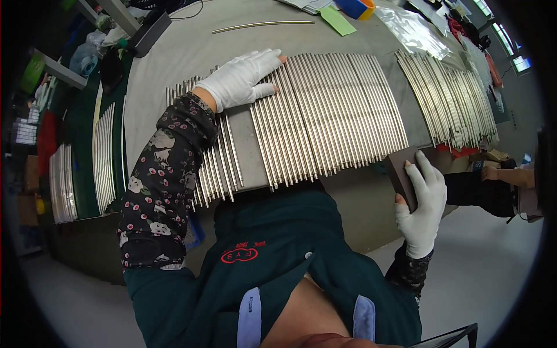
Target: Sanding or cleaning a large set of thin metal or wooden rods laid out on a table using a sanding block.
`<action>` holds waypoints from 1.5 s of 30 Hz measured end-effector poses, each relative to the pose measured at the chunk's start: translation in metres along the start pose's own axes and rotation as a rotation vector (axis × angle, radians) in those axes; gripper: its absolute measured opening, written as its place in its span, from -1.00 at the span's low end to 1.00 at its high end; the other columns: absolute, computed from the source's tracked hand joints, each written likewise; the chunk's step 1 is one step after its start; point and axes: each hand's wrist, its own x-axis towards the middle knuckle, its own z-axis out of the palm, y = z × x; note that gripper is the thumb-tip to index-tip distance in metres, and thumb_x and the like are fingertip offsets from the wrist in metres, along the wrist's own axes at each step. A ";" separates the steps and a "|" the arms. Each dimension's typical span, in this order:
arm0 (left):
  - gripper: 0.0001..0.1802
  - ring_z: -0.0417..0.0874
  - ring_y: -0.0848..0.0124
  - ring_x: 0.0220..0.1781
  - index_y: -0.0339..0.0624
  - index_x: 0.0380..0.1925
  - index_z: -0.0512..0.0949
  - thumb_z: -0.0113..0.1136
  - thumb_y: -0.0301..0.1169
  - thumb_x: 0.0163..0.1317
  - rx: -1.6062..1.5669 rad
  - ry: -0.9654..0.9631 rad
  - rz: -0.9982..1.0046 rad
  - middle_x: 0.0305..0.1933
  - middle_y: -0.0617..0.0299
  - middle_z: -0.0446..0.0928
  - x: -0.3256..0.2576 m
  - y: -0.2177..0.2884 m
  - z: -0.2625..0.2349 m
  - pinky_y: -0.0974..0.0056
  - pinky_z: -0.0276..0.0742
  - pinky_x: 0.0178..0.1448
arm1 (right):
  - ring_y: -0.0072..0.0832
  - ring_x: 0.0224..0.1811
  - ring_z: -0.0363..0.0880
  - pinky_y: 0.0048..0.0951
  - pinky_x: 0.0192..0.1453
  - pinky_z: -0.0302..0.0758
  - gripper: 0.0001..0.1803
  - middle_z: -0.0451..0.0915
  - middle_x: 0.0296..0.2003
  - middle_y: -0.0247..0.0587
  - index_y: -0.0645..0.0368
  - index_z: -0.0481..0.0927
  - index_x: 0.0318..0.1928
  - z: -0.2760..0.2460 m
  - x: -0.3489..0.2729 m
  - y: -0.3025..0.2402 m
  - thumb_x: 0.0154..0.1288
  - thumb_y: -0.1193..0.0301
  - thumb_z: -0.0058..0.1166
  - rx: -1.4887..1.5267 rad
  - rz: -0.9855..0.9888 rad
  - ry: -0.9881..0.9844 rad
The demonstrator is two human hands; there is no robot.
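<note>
A row of shiny metal rods (342,110) lies side by side across the table before me. My left hand (241,80), in a white glove with bare fingertips, rests on the upper left part of the rods, fingers stretched out and thumb apart. A gap separates the main row from a few looser rods (223,156) under and beside my left forearm. My right hand (423,200), gloved the same way, grips a flat dark brown block (400,172) just off the lower right corner of the row. The block's far side is partly out of sight.
Another bundle of rods (449,101) lies at the right, near clear plastic film (415,29). One single rod (264,25) lies at the back by a green paper (337,21). More rods (104,156) are on the left. Another person's arm (510,176) shows at far right.
</note>
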 end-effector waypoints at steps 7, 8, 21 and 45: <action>-0.28 0.08 0.02 0.49 -0.06 0.37 0.17 0.09 -0.09 0.25 0.149 -0.032 0.194 0.48 -0.02 0.04 0.005 0.043 -0.003 -0.12 -0.03 0.51 | -0.03 0.12 0.39 -0.12 0.10 0.32 -0.38 0.40 0.18 0.08 0.10 0.48 0.08 0.003 0.007 -0.010 -0.14 0.33 0.13 0.052 -0.061 0.032; -0.25 0.09 0.01 0.49 -0.04 0.37 0.17 0.05 0.00 0.23 0.154 -0.099 0.229 0.48 -0.03 0.05 0.004 0.055 0.000 -0.14 -0.03 0.49 | -0.01 0.09 0.41 -0.13 0.06 0.34 -0.36 0.40 0.16 0.10 0.12 0.48 0.08 0.007 0.006 -0.015 -0.17 0.35 0.15 0.078 -0.109 0.054; -0.32 0.12 0.05 0.48 -0.03 0.33 0.26 -0.02 0.01 0.26 0.250 -0.099 0.265 0.46 -0.05 0.11 0.015 0.061 0.007 -0.14 0.00 0.47 | -0.01 0.08 0.43 -0.09 0.02 0.40 -0.48 0.42 0.12 0.14 0.16 0.53 0.02 0.030 0.003 -0.021 0.06 0.16 0.11 -0.007 -0.062 0.230; -0.17 0.02 -0.10 0.49 0.06 0.48 -0.14 -0.46 0.27 0.35 0.305 -0.148 -0.083 0.49 -0.13 -0.04 -0.148 0.019 -0.038 -0.14 -0.07 0.49 | -0.03 0.18 0.35 -0.11 0.24 0.27 -0.43 0.35 0.24 0.12 0.21 0.44 0.18 0.051 0.028 -0.008 0.32 0.07 -0.03 0.136 -0.112 0.213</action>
